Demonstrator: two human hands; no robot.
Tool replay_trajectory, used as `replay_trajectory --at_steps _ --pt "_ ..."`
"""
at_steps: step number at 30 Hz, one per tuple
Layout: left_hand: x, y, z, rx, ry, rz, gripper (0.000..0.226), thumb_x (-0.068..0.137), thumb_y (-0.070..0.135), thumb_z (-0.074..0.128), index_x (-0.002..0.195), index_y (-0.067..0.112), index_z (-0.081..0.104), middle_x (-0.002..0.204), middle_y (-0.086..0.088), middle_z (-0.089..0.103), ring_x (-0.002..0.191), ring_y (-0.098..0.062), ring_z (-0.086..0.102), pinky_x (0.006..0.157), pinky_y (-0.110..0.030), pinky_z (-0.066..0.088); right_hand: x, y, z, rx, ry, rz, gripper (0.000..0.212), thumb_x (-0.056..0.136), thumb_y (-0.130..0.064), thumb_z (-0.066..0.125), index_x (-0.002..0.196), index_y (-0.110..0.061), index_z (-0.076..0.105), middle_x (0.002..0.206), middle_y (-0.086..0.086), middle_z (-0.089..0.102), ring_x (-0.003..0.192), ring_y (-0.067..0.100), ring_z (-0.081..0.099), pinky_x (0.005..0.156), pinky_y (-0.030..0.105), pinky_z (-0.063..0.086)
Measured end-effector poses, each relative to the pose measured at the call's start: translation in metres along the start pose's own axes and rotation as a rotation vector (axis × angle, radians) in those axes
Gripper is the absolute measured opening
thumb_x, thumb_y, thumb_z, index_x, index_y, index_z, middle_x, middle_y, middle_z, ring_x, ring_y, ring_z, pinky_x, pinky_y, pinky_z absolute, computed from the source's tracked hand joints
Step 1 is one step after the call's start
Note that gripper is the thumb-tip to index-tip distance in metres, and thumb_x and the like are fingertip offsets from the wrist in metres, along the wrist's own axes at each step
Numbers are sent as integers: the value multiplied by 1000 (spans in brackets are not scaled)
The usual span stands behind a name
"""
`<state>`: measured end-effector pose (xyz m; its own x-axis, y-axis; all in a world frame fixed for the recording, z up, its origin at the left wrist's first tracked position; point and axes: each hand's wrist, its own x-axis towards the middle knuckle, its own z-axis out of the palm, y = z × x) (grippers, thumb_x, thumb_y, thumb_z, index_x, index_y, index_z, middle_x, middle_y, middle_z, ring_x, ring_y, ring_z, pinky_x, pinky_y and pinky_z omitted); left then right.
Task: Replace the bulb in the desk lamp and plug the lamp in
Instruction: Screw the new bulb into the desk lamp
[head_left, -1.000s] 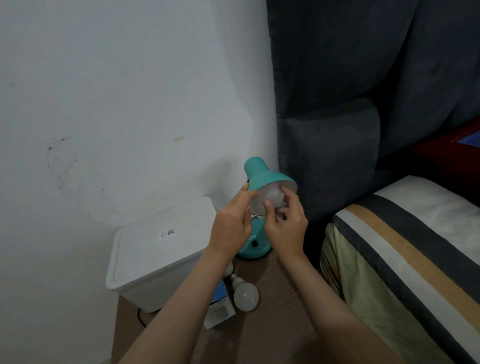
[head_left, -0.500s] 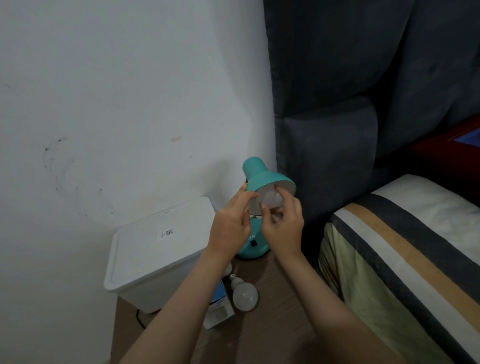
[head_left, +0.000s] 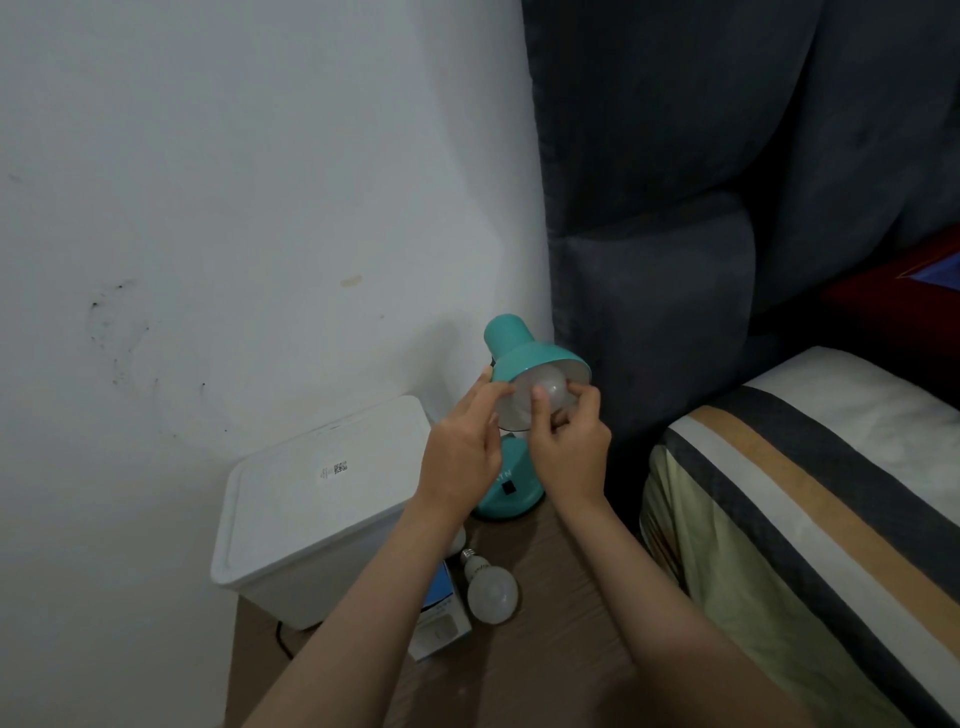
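Observation:
A teal desk lamp (head_left: 514, 345) stands at the back of a wooden bedside table (head_left: 545, 670), its shade tilted toward me. A white bulb (head_left: 545, 389) sits inside the shade. My right hand (head_left: 569, 452) pinches that bulb with thumb and fingers. My left hand (head_left: 462, 449) holds the left rim of the shade, fingers resting along it. A second white bulb (head_left: 491, 592) lies loose on the table near a blue and white bulb box (head_left: 441, 623), which my left forearm partly covers. The lamp's neck is hidden by my hands.
A white lidded plastic bin (head_left: 311, 514) fills the table's left side, with a dark cable (head_left: 283, 642) below it. A white wall is behind. A dark padded headboard (head_left: 675, 260) and a striped mattress (head_left: 810, 499) stand to the right.
My right hand's fingers have shifted round the bulb, the thumb now lying across its front. My left hand stays on the shade. The lamp has hardly moved.

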<state>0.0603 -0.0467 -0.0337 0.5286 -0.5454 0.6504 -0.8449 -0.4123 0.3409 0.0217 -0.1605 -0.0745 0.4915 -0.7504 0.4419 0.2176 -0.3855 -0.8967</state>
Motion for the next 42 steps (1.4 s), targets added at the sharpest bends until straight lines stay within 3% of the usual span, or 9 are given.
replay_trajectory --at_steps 4,8,13,21,26,29,33,38,42 --pt "0 0 0 -14 -4 4 34 83 -4 53 112 13 57 135 -13 53 86 -20 67 76 1 39 -3 1 -1 10 48 -39 41 87 -33 64 114 -5 53 102 7 54 75 10 57 63 6 47" --pt "-1 0 2 -27 3 17 33 85 -3 54 113 13 56 135 -13 52 88 -20 68 76 -10 47 -6 9 -4 11 -8 -185 44 85 -29 68 121 -8 54 113 4 43 88 17 59 73 27 57" --pt "0 -1 1 -15 0 6 32 85 -3 53 113 14 56 135 -12 53 82 -19 67 74 -1 41 -7 12 -7 -5 -49 -182 48 81 -17 73 122 -4 53 112 7 50 83 14 60 72 33 59" --pt "1 0 1 -6 14 18 32 85 -4 54 113 12 57 134 -13 54 104 -19 64 82 -4 42 -5 13 -4 8 -30 -128 48 83 -23 71 121 -3 51 113 9 52 84 16 60 71 38 59" --pt "0 1 0 -15 8 23 31 85 -2 53 112 11 57 133 -12 54 83 -17 67 75 1 40 -6 15 -5 -4 -100 -278 50 84 -12 68 130 -11 49 121 14 45 109 21 57 87 32 56" --pt "1 1 0 -16 4 9 31 85 -1 53 113 12 56 134 -11 54 86 -19 67 77 0 40 -4 14 -6 -33 -91 -259 47 84 -14 69 128 -12 52 113 12 52 94 16 61 78 23 56" --pt "0 2 0 -16 7 17 33 84 -4 54 112 13 56 134 -12 53 98 -20 66 81 0 40 0 7 -6 60 -47 -44 38 88 -28 64 117 -7 50 97 9 67 76 8 65 61 11 51" --pt "0 1 0 -13 -2 10 30 85 -2 54 111 13 57 134 -10 54 80 -20 66 74 2 38 -4 3 0 10 25 -149 39 90 -25 62 123 -6 50 116 11 49 98 15 58 79 25 56" --pt "0 2 0 -24 10 11 29 86 -2 53 111 11 57 134 -11 54 75 -15 65 72 0 40 -5 13 0 -6 -30 -290 37 89 -16 63 124 -9 54 121 16 44 108 25 57 84 34 57"
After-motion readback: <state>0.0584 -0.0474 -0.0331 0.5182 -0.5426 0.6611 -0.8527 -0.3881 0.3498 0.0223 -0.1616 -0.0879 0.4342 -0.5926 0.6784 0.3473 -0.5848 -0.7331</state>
